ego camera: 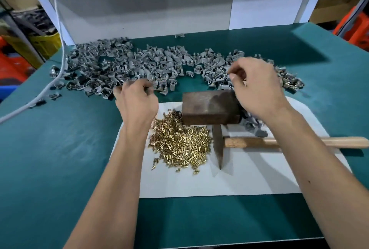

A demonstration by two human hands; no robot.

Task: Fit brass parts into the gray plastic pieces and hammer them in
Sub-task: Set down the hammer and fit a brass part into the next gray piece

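A heap of small brass parts [180, 142] lies on a white sheet [219, 180]. Behind it stands a brown metal block [207, 107], and a hammer [259, 142] with a wooden handle lies to its right. Gray plastic pieces [129, 65] are strewn across the green table behind. My left hand [135, 101] reaches into the near edge of that gray pile with curled fingers; what they hold is hidden. My right hand [257, 87] hovers above the block's right end, its thumb and forefinger pinched together, and I cannot tell what is between them.
A few gray pieces [253, 127] lie right of the block under my right wrist. Finished gray pieces with brass [291, 83] gather at the far right. A white cord [60, 53] hangs at left. A white panel [159, 9] closes off the table's back.
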